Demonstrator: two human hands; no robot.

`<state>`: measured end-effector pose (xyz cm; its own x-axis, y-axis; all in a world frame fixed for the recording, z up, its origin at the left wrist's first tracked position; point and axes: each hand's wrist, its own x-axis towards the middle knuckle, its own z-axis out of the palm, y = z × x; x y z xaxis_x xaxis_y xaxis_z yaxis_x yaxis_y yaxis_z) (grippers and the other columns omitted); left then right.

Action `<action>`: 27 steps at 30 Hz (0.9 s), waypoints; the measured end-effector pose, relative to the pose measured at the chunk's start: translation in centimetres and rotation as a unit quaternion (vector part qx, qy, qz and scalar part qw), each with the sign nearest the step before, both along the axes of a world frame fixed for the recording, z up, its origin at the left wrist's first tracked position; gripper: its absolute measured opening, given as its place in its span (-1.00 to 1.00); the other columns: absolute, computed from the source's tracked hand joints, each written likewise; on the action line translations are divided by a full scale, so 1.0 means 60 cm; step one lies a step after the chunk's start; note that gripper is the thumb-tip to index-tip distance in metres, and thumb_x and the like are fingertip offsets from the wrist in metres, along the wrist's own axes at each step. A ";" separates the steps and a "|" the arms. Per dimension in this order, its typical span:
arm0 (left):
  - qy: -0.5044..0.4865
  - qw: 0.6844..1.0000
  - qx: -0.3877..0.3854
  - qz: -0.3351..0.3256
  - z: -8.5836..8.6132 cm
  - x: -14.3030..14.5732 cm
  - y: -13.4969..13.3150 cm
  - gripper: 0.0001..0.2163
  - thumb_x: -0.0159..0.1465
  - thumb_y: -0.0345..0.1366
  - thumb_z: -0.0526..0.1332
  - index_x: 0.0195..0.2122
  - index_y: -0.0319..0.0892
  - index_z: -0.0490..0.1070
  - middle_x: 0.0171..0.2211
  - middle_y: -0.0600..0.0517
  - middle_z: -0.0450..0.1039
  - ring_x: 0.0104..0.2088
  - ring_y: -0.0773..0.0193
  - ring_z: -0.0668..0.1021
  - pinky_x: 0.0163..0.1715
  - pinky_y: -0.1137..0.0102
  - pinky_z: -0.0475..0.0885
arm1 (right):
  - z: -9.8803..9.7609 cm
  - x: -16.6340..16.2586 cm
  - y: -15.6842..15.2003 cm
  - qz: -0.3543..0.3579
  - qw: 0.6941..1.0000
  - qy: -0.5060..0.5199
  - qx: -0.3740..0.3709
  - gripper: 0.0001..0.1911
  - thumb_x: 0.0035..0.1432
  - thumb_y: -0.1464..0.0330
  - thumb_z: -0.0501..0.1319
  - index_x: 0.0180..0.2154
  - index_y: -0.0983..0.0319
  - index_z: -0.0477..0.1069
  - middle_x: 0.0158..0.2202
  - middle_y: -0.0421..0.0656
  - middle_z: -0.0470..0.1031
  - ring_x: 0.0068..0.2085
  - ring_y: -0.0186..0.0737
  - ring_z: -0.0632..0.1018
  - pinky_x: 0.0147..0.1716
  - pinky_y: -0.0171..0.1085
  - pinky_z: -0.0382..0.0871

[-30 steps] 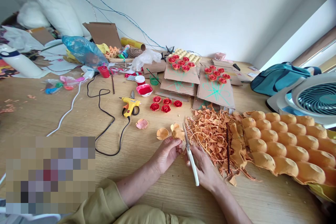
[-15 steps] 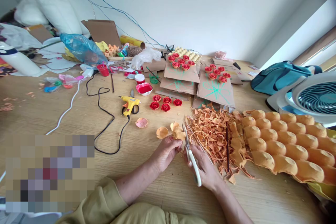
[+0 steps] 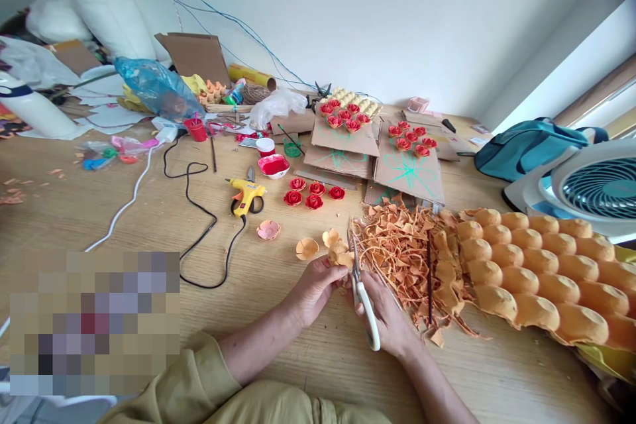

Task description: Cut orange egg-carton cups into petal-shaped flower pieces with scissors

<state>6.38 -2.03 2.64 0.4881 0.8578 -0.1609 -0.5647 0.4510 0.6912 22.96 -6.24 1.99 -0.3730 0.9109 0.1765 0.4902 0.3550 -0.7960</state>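
Observation:
Between the thumb and fingers of my left hand (image 3: 318,285) is an orange egg-carton cup (image 3: 340,254) with petal-like edges. My right hand (image 3: 385,311) grips white-handled scissors (image 3: 366,311), their blades right beside the cup's right edge. Whether the blades touch the cup I cannot tell. Just beyond my left hand two cut carton cups, one (image 3: 307,249) nearer the left and another (image 3: 330,237) partly behind the held one, lie on the table. To the right of the scissors spreads a pile of orange carton scraps (image 3: 397,245). A pinkish cup (image 3: 268,230) sits farther left.
An orange egg tray (image 3: 541,271) lies at the right, near a fan (image 3: 591,179). A yellow glue gun (image 3: 245,195) with a black cord, red paint in a dish (image 3: 273,166), and several red paper roses (image 3: 315,201) stand ahead. Cardboard sheets (image 3: 338,159) hold more roses.
The held cup and both hands have shifted very slightly. My grip on the cup and on the scissors stays the same. The view has moved a little.

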 end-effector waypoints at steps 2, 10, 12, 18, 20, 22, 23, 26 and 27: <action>-0.004 1.000 0.001 -0.005 0.003 -0.001 0.001 -0.81 0.10 -0.26 0.39 -0.35 -0.24 0.47 -0.45 0.04 0.43 -0.43 0.33 0.41 -0.33 0.39 0.31 | 0.002 -0.001 0.000 -0.006 1.000 0.003 -0.002 -0.56 0.32 -0.04 -0.07 -0.35 0.18 0.22 -0.37 -0.15 0.32 -0.29 -0.13 0.32 -0.25 -0.17 0.27; -0.006 1.000 0.006 0.003 0.009 -0.003 0.003 -0.82 0.06 -0.27 0.40 -0.40 -0.23 0.47 -0.48 0.08 0.38 -0.42 0.34 0.37 -0.32 0.40 0.27 | 0.008 -0.002 0.000 -0.011 1.000 0.011 0.003 -0.57 0.32 -0.01 -0.05 -0.39 0.18 0.23 -0.40 -0.15 0.31 -0.30 -0.12 0.33 -0.29 -0.17 0.28; 0.000 1.000 0.005 0.009 0.008 -0.004 0.003 -0.81 0.05 -0.27 0.41 -0.43 -0.23 0.45 -0.50 0.09 0.34 -0.44 0.35 0.34 -0.34 0.41 0.25 | 0.008 -0.002 -0.001 -0.010 1.000 0.013 0.001 -0.57 0.32 -0.01 -0.05 -0.39 0.18 0.22 -0.40 -0.16 0.30 -0.30 -0.13 0.33 -0.28 -0.17 0.28; 0.015 1.000 -0.014 0.018 -0.001 -0.006 0.003 -0.76 0.01 -0.25 0.44 -0.47 -0.22 0.40 -0.51 0.11 0.30 -0.45 0.37 0.29 -0.35 0.41 0.21 | 0.003 -0.001 -0.004 -0.017 0.999 0.037 -0.001 -0.57 0.31 -0.01 -0.03 -0.40 0.18 0.24 -0.41 -0.16 0.29 -0.30 -0.14 0.31 -0.30 -0.18 0.26; 0.013 1.000 -0.013 0.018 -0.004 -0.007 0.004 -0.75 0.01 -0.24 0.45 -0.47 -0.22 0.40 -0.51 0.11 0.29 -0.45 0.37 0.28 -0.35 0.41 0.20 | 0.002 -0.001 -0.004 -0.019 0.999 0.045 -0.003 -0.57 0.30 -0.01 -0.03 -0.40 0.18 0.24 -0.40 -0.16 0.29 -0.30 -0.14 0.30 -0.31 -0.19 0.26; 0.010 1.000 -0.012 0.017 -0.004 -0.008 0.004 -0.75 0.01 -0.24 0.45 -0.47 -0.22 0.40 -0.51 0.11 0.30 -0.45 0.37 0.29 -0.34 0.41 0.21 | 0.002 0.000 -0.005 -0.021 0.999 0.042 -0.006 -0.58 0.30 -0.01 -0.02 -0.39 0.18 0.25 -0.40 -0.17 0.28 -0.30 -0.14 0.31 -0.31 -0.19 0.26; 0.007 1.000 -0.012 0.017 -0.004 -0.008 0.005 -0.75 0.01 -0.23 0.45 -0.47 -0.22 0.41 -0.51 0.11 0.30 -0.44 0.37 0.30 -0.34 0.41 0.21 | 0.002 0.001 -0.005 -0.021 0.999 0.039 -0.007 -0.58 0.30 0.00 -0.02 -0.39 0.18 0.26 -0.41 -0.17 0.28 -0.30 -0.14 0.30 -0.31 -0.19 0.26; -0.003 1.000 -0.016 0.018 -0.002 -0.010 0.006 -0.74 0.01 -0.23 0.47 -0.46 -0.23 0.42 -0.50 0.11 0.30 -0.44 0.38 0.30 -0.34 0.41 0.21 | 0.005 0.002 -0.005 -0.016 0.999 0.031 -0.008 -0.60 0.29 0.02 -0.01 -0.40 0.19 0.25 -0.41 -0.17 0.28 -0.32 -0.14 0.30 -0.32 -0.19 0.26; -0.005 1.000 -0.017 0.021 -0.002 -0.010 0.007 -0.74 0.01 -0.22 0.47 -0.46 -0.23 0.42 -0.50 0.11 0.30 -0.44 0.38 0.29 -0.34 0.42 0.21 | 0.005 0.002 -0.005 -0.014 0.999 0.030 -0.007 -0.60 0.29 0.03 -0.01 -0.41 0.19 0.24 -0.41 -0.17 0.28 -0.32 -0.15 0.30 -0.32 -0.19 0.25</action>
